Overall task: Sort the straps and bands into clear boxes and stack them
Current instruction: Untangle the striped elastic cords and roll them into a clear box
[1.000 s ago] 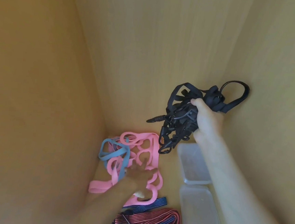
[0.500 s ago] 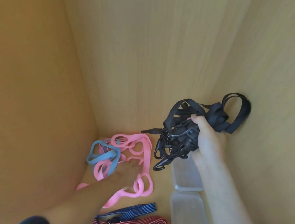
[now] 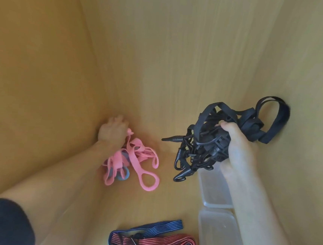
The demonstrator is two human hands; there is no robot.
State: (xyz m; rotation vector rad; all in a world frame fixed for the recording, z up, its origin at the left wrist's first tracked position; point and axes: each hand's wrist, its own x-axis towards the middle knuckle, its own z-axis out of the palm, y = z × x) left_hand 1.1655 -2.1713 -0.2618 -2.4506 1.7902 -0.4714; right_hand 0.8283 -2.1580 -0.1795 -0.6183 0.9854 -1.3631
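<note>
From the head camera, the left grip [image 3: 113,132] is curled tight on the bunched pink bands [image 3: 135,160], low in the corner by the left wall. A blue band [image 3: 124,176] is tangled among them, and loose loops trail on the wooden surface [image 3: 169,203]. The right grip [image 3: 236,146] clutches a black strap bundle [image 3: 203,145], its hooks hanging over the far clear box [image 3: 216,194]. A near clear box [image 3: 217,234] adjoins it. A striped strap [image 3: 156,243] lies nearest.

Hooked straps [image 3: 203,145] hang over the far box [image 3: 215,187], looped bands [image 3: 134,159] left.

matt wood-grain panels [image 3: 173,45], clear plastic boxes [image 3: 217,193]
</note>
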